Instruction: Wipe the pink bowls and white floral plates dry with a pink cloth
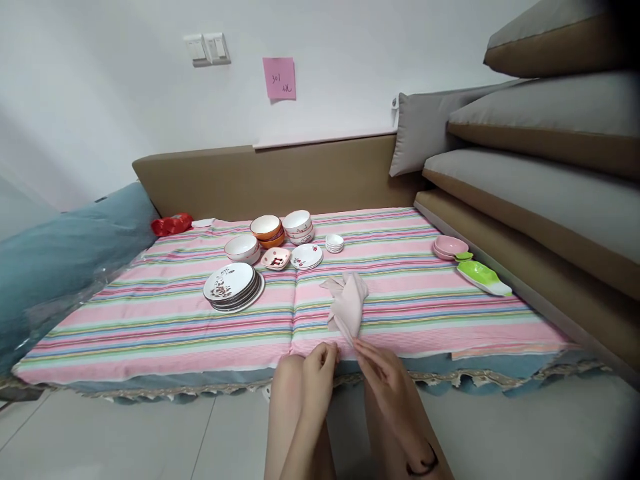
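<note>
On the striped sheet, to the right of the stacked plates, a pale cloth lies bunched, its near tip narrow. Beside this, the left hand is curled; whether anything is gripped cannot be told. The right hand is held at the tip, its pinch unclear. Folds are best handled lightly, clear of the plates.

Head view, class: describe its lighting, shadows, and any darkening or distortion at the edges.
Head view: soft light on the striped cloth; head view: faint shadow under the pink note; head view: right-hand corners darken beside the cushions; head view: edges look stretched, probably by a wide lens.
</note>
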`<state>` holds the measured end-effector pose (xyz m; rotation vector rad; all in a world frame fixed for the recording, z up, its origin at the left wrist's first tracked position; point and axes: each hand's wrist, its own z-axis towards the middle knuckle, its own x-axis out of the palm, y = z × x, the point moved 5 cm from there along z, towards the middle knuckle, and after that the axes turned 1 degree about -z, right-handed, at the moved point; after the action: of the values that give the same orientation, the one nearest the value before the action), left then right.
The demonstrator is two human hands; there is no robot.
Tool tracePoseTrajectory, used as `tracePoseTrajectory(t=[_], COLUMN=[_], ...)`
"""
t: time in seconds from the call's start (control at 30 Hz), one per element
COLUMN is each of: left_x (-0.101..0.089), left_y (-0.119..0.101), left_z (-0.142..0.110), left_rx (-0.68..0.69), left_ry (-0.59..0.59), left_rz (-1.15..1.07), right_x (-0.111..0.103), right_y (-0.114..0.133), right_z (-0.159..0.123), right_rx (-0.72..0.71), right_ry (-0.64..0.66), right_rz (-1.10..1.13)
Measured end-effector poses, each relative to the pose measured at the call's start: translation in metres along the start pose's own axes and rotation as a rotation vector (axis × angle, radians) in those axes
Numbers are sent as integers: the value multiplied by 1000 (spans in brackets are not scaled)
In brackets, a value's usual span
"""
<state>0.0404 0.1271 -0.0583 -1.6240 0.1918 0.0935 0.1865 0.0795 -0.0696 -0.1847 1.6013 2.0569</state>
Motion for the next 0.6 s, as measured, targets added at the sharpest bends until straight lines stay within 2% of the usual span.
tracePoseTrajectory(t=[0.07, 0.17, 0.27, 0.4, 0.47, 0.53, 0.6], left_x=[6, 18, 24, 15, 9, 4, -4], left_y=[0, 7, 13, 12, 7, -5, -27], left_z=[4, 9, 13, 15, 12, 7, -1], left_rx=[-8, -52, -70, -82, -120, -131, -63], left_ry=[-36, -15, 3, -56, -10, 42, 39], left_rz=[-30, -145, -246, -237, -191, -118, -6], right_x=[0, 7, 12, 12, 8, 0, -9], right_y=[2, -3, -4, 2, 3, 4, 6], right_z=[-19, -40, -49, -54, -56, -55, -49], right_rx=[82, 179, 175, 119, 130, 160, 176], right_ry=[35, 69, 84, 96, 48, -55, -149], right_rz=[171, 296, 321, 335, 330, 329, 333])
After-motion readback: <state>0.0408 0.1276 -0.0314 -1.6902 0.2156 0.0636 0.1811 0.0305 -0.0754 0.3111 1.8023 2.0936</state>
